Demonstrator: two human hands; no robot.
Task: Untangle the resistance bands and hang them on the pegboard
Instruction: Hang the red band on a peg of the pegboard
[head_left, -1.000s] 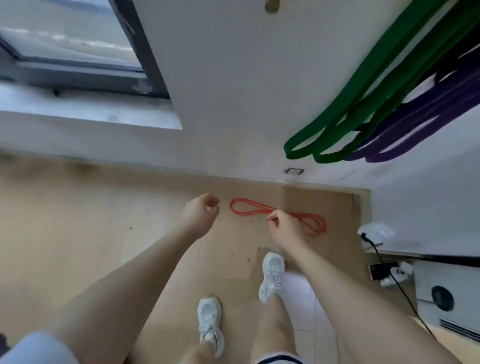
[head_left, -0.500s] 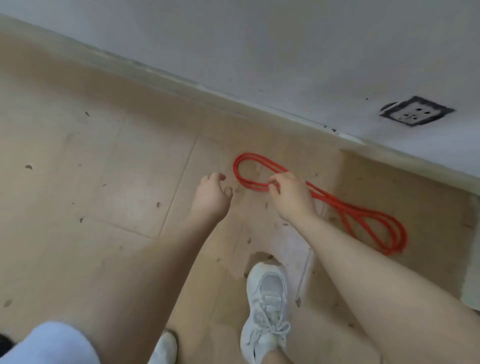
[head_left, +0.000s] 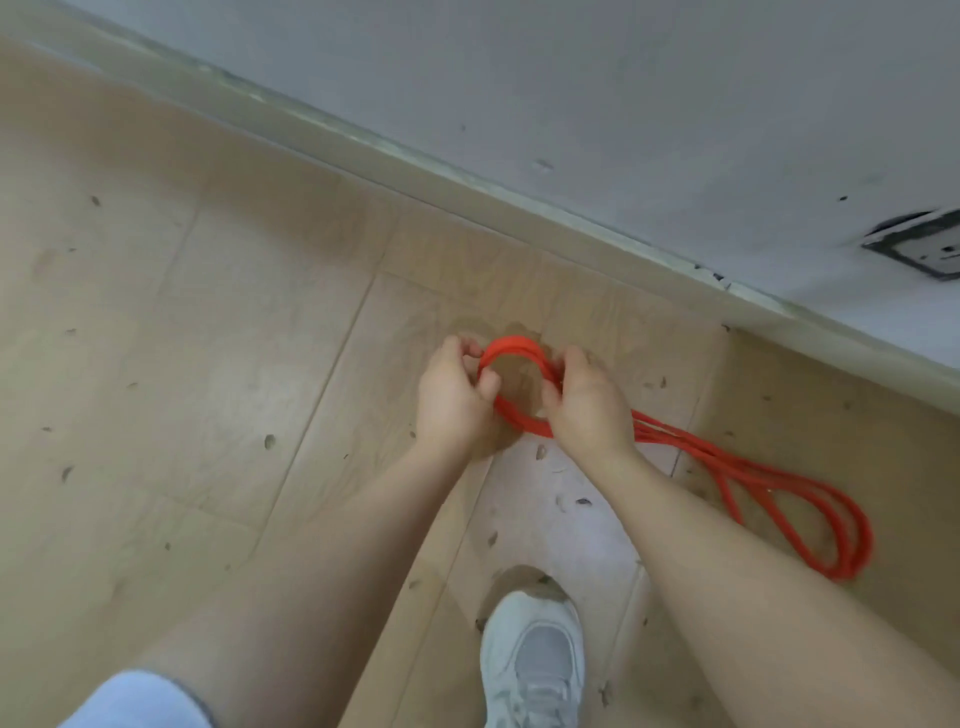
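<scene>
A thin red resistance band (head_left: 737, 467) lies doubled in loops on the wooden floor, running from the middle of the view down to the right. My left hand (head_left: 452, 400) pinches the left side of its near loop between thumb and fingers. My right hand (head_left: 587, 400) grips the right side of the same loop, and the loop's top arc (head_left: 511, 344) stands up between the two hands. No pegboard is in view.
A white wall with a pale skirting board (head_left: 467, 176) runs diagonally just beyond the band. A wall socket (head_left: 919, 249) sits low at the right edge. My white shoe (head_left: 530, 660) stands on the floor below the hands.
The view has dropped closer to the floor. My left hand moved right onto the red band's loop, and both hands now hold it; the green and purple bands have left the view.
</scene>
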